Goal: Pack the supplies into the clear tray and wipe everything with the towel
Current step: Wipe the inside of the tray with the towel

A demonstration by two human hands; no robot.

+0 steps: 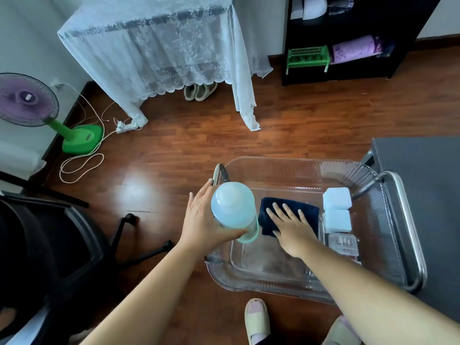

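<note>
While the purple-and-green standing fan (27,100) sits far left by the wall with its cord (82,165) looped on the wood floor (174,145), a black office chair (49,240) fills the lower left corner. A lace-covered table (154,46) stands behind, with a pair of slippers (200,91) under its hem. Moving right, the left hand (201,220) is wrapped around a pale blue-green bottle (235,211), fingers closed on its side, holding it tilted over the left edge of the clear tray (286,282). The bottle sits above the tray rim, not resting on the tray floor. Just beside it, the right hand (291,227) lies flat with fingers spread apart, palm pressed down on a dark navy towel (288,215) lying on the tray floor. It grips nothing. Right of the towel, two pale blue boxes (337,207) sit one behind the other along the tray's right side, with a clear case of small items (343,242) nearer the person. The tray rests inside a chrome-framed cart (408,220), against a dark grey surface (423,170). Black shelving (348,38) at the back right holds a green basket (308,57) and a purple roll (356,48). The person's slippered feet (256,319) show at the bottom.
</note>
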